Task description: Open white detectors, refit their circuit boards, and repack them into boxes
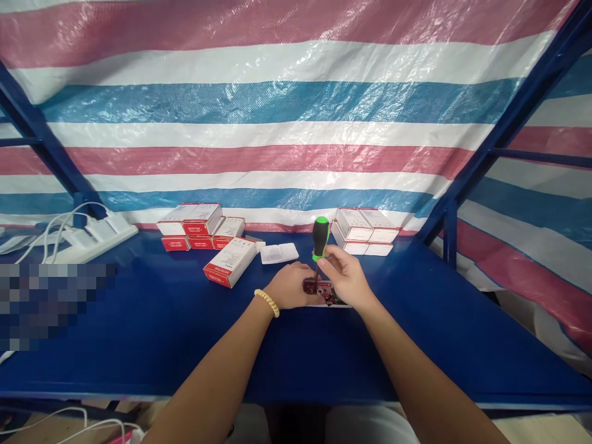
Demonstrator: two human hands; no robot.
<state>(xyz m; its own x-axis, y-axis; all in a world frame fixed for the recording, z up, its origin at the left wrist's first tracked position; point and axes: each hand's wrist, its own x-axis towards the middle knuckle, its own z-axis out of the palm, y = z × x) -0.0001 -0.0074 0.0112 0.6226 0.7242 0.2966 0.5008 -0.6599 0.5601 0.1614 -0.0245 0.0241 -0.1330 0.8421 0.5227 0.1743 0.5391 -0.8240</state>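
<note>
A small red circuit board [325, 292] lies on the blue bench, on a white base. My left hand [290, 285], with a bead bracelet at the wrist, is closed on the board's left side and holds it down. My right hand [345, 277] pinches the shaft of a screwdriver [320, 239] with a black and green handle. The screwdriver stands upright with its tip on the board.
Red and white boxes [198, 225] are stacked at the back left, one more box [230, 261] lies nearer, and another stack [365, 230] stands at the back right. A white plastic cover [279, 253] lies behind my hands. White power strips with cables [92, 237] sit far left.
</note>
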